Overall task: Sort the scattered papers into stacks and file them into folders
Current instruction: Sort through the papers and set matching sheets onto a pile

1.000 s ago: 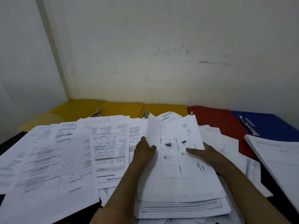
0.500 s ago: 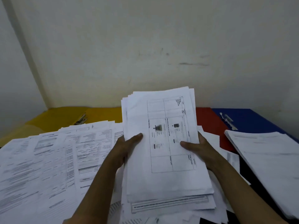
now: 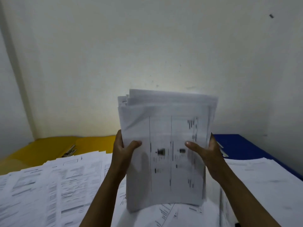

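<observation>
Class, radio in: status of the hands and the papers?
Left hand and right hand grip paper stack upright by its sides. Loose papers below. Yellow folder, blue folder unobstructed.

A pale, off-white wall fills the upper part of the view, scuffed with faint grey smudges. A small dark mark sits high on its right side. At the left, the wall meets a second wall at a shadowed vertical corner.

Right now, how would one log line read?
left hand: grips paper stack | right hand: grips stack | stack: upright | scattered papers: below
</observation>
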